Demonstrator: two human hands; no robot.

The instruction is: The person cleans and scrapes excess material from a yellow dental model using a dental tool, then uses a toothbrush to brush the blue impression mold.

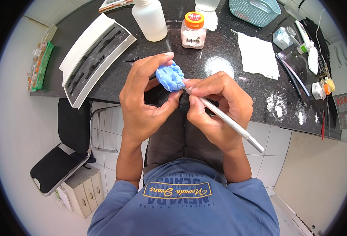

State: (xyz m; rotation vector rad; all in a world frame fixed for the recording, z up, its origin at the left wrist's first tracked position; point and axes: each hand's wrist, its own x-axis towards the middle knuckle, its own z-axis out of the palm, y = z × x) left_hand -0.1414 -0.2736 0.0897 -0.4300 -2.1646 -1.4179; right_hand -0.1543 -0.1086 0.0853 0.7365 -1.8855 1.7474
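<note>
Landmark: I take the blue dental cast as my reference; it sits in front of my chest, above the near edge of the black desk.
Left hand: my left hand is curled around the cast from the left, the fingers arching over its top and the thumb pressing up from beneath, so it is clamped on the cast.
Right hand: my right hand, just right of the cast, is closed in a pen grip on a slim metal tool.
Tool: its tip meets the right edge of the cast; the handle slants away down and to the right, past my wrist.
Hands together: the fingertips of both hands touch just below the cast.
Beyond the cast: a small jar with an orange lid and a white plastic bottle stand on the desk.
Left of the cast: an open white case with black foam slots lies at the desk's edge.
Right of the cast: a white tissue lies flat, and white crumbs are scattered near the desk's near edge.
Far right beyond: a teal basket.
</note>
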